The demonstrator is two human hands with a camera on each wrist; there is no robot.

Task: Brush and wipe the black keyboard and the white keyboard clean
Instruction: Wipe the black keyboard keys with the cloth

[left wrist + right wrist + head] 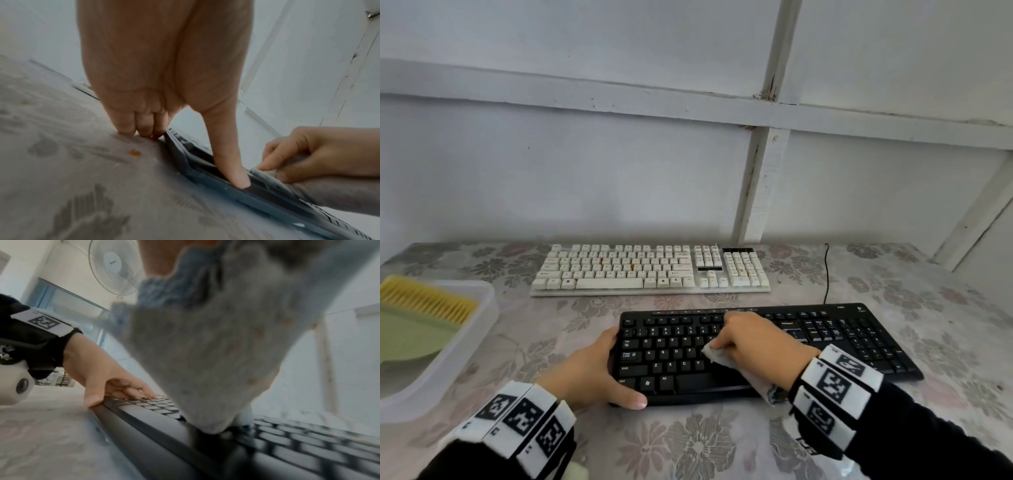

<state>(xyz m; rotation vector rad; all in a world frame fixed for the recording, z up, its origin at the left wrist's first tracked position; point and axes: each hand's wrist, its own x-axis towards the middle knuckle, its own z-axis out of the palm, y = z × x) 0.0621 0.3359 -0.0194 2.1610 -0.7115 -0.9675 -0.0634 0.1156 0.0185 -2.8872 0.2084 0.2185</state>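
The black keyboard lies near me on the flowered tablecloth. My left hand grips its left end, thumb along the front edge and curled fingers at the side. My right hand holds a grey-white cloth bunched in its fingers and presses it onto the middle letter keys. In the right wrist view the cloth fills the middle and its tip touches the keys. The white keyboard, with orange stains on some keys, lies farther back, untouched.
A clear plastic bin at the left holds a yellow-bristled brush and a green dustpan. A black cable runs back from the black keyboard. An orange crumb lies on the cloth by my left fingers. The wall stands right behind the table.
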